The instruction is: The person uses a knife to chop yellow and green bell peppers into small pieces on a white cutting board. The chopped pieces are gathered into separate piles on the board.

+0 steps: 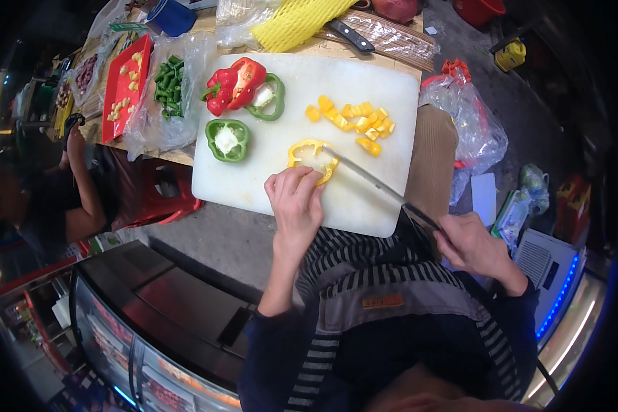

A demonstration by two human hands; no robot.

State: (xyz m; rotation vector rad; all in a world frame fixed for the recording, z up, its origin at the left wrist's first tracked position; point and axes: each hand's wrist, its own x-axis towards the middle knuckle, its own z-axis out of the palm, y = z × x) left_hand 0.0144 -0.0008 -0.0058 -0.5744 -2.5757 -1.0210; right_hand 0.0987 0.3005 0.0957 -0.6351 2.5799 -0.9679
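Note:
On a white cutting board (268,190) lies a ring of yellow bell pepper (291,151). My left hand (296,201) presses on its near side, fingers bent over it. A kitchen knife (365,177) is gripped by its dark handle in my right hand (471,242); its tip end meets the yellow ring. Cut pieces of yellow pepper (365,121) sit farther up the board. At the board's left are a red bell pepper piece (237,82), a green pepper ring (278,103) partly behind it, and another green pepper piece (228,140) showing its white core.
Left of the board are cut green vegetables (170,85) on clear plastic and a red tray (123,87) with pale cubes. A second knife (350,35) lies beyond the board beside yellow foam netting (298,23). A person (82,206) sits at left. Below stands a glass-front display case (149,335).

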